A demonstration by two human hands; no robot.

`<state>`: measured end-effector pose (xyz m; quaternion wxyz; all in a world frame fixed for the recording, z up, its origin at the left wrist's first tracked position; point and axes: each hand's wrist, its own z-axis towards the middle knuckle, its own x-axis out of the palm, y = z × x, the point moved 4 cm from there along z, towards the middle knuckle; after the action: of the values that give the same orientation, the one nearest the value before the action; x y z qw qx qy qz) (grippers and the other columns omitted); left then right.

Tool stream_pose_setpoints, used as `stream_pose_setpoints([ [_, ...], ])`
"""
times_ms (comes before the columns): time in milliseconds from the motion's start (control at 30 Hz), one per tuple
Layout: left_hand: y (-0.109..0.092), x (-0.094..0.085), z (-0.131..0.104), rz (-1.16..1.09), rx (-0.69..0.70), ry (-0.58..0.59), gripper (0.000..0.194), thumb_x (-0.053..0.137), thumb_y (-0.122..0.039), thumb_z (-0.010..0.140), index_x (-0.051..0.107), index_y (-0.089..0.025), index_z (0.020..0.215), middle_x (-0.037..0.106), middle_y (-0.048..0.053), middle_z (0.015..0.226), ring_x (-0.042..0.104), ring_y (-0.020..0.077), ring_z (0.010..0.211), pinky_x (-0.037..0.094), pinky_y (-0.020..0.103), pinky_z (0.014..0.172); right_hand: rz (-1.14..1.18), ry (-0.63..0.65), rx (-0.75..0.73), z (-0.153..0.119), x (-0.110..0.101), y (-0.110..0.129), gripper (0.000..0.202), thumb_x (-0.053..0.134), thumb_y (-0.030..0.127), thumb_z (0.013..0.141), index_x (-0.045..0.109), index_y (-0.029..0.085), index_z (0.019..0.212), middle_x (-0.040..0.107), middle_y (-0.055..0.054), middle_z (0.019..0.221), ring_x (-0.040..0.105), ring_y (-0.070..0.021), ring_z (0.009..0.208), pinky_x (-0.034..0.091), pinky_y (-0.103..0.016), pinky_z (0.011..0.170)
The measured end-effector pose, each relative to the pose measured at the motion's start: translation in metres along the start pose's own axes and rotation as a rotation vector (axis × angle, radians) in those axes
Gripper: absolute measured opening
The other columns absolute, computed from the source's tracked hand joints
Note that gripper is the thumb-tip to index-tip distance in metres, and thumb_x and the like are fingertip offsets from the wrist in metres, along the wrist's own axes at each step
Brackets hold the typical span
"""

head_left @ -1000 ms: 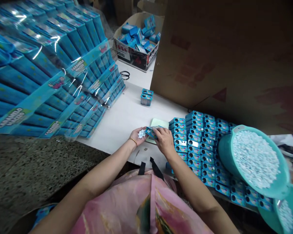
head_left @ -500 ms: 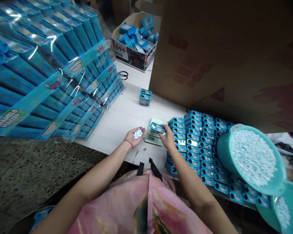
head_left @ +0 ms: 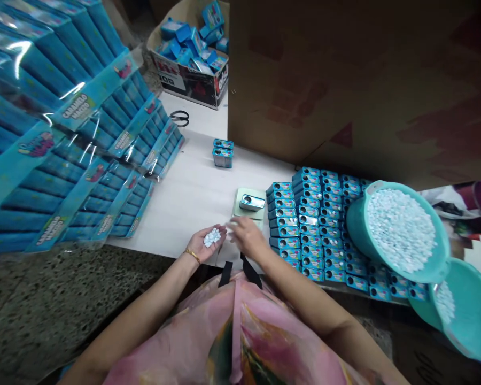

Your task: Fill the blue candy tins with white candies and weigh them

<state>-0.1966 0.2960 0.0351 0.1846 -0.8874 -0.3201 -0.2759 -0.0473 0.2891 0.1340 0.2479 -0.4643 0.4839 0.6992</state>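
Palm up, my left hand (head_left: 199, 248) cups a small heap of white candies (head_left: 212, 237). Beside its fingertips is my right hand (head_left: 248, 238), its fingers bent toward the heap and smeared by motion, so what they hold, if anything, cannot be made out. Just beyond it, a small blue candy tin (head_left: 253, 203) with a round opening rests on a pale green scale (head_left: 258, 215). Part of the scale's front is hidden by my right hand. Two similar tins (head_left: 223, 158) stand together farther back on the white table (head_left: 184, 192).
Rows of blue tins (head_left: 312, 248) fill the right side, with teal tubs of white candies (head_left: 356, 224) beside them. Wrapped blue packs (head_left: 64, 176) are stacked at left. Scissors (head_left: 180, 118), a carton of blue boxes (head_left: 188, 85) and a large cardboard box (head_left: 324, 80) stand behind.
My right hand has set the tin on the scale, let go of it and moved toward my left palm. The camera view has shifted; my left hand still holds the candies.
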Motion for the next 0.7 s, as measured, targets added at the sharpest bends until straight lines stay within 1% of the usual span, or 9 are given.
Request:
stream_pose_setpoints([
  [33,0.007,-0.003,-0.002,0.01,-0.027,0.003,0.016,0.046,-0.007,0.075,0.059,-0.007,0.085,0.065,0.011,0.075,0.063,0.0186,0.069,0.053,0.029,0.059,-0.027,0.092,-0.057,0.0,0.009,0.017,0.026,0.04,0.019,0.083,0.048,0.018,0.107,0.051,-0.009,0.104,0.044,-0.019,0.095,0.039,-0.034,0.081],
  [100,0.017,-0.01,-0.006,0.013,-0.079,0.008,0.016,0.046,-0.008,0.076,0.058,-0.008,0.086,0.064,0.008,0.072,0.062,0.0153,0.064,0.052,0.024,0.055,-0.087,0.219,-0.091,-0.001,0.027,0.041,0.023,0.043,0.019,0.082,0.048,0.014,0.103,0.051,-0.009,0.099,0.045,-0.019,0.09,0.041,-0.033,0.076],
  [167,0.025,-0.017,-0.01,0.006,-0.132,0.017,0.015,0.045,-0.01,0.078,0.057,-0.008,0.086,0.064,0.007,0.071,0.062,0.0139,0.063,0.052,0.022,0.055,-0.126,0.285,-0.069,-0.004,0.039,0.051,0.02,0.045,0.018,0.081,0.048,0.013,0.1,0.05,-0.009,0.096,0.044,-0.0186,0.088,0.042,-0.032,0.073],
  [233,0.029,-0.024,-0.014,-0.001,-0.155,0.011,0.013,0.045,-0.011,0.078,0.057,-0.008,0.082,0.064,0.007,0.069,0.062,0.0136,0.061,0.051,0.023,0.056,-0.135,0.325,-0.055,-0.008,0.045,0.053,0.016,0.043,0.017,0.082,0.048,0.014,0.097,0.05,-0.007,0.095,0.045,-0.0175,0.087,0.042,-0.03,0.071],
  [300,0.03,-0.031,-0.018,-0.002,-0.16,-0.005,0.011,0.045,-0.012,0.078,0.056,-0.009,0.078,0.063,0.007,0.066,0.062,0.014,0.06,0.052,0.024,0.057,-0.139,0.351,-0.043,-0.011,0.046,0.054,0.012,0.042,0.017,0.083,0.048,0.015,0.093,0.05,-0.006,0.094,0.045,-0.0167,0.086,0.043,-0.029,0.069],
  [400,0.033,-0.038,-0.02,0.014,-0.172,-0.013,0.01,0.047,-0.014,0.078,0.056,-0.01,0.078,0.064,0.008,0.067,0.062,0.0155,0.061,0.052,0.026,0.058,-0.136,0.362,-0.034,-0.012,0.045,0.055,0.011,0.041,0.015,0.083,0.048,0.016,0.091,0.049,-0.006,0.093,0.046,-0.0166,0.085,0.044,-0.028,0.066],
  [567,0.036,-0.048,-0.016,0.04,-0.17,-0.042,0.009,0.047,-0.011,0.076,0.056,-0.011,0.076,0.063,0.008,0.066,0.062,0.0164,0.061,0.052,0.026,0.058,-0.106,0.391,-0.077,-0.012,0.046,0.06,0.01,0.041,0.016,0.083,0.05,0.016,0.089,0.051,-0.005,0.091,0.046,-0.0164,0.084,0.045,-0.026,0.063],
  [700,0.037,-0.052,-0.014,0.044,-0.184,-0.053,0.008,0.048,-0.009,0.074,0.056,-0.012,0.073,0.062,0.007,0.065,0.062,0.0164,0.06,0.052,0.026,0.057,-0.101,0.377,-0.133,-0.013,0.048,0.06,0.011,0.04,0.014,0.083,0.049,0.016,0.089,0.053,-0.005,0.089,0.047,-0.0163,0.083,0.045,-0.026,0.064],
])
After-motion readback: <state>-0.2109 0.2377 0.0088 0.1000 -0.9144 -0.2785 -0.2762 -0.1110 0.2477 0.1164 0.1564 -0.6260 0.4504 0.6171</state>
